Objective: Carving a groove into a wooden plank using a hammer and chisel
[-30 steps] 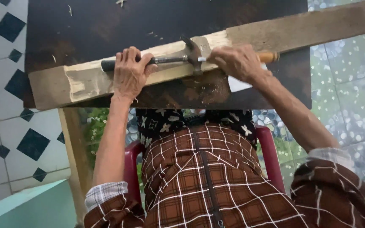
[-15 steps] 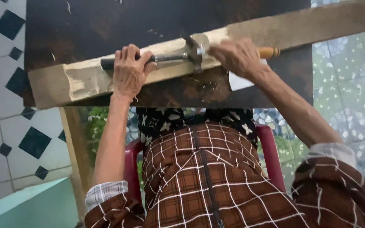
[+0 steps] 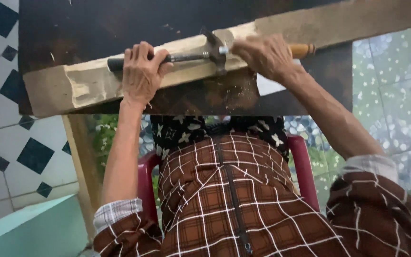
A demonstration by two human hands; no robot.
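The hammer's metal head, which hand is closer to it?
Right. The right hand rests just beside the hammer head on the plank; the left hand grips the hammer's black handle farther away.

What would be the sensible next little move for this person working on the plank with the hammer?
Probably another short tap. The left hand grips the dark handle of the hammer, whose head lies by a tool with an orange handle under the right hand. The wooden plank shows pale, freshly cut wood there, with chips on the dark table, so the cut looks unfinished.
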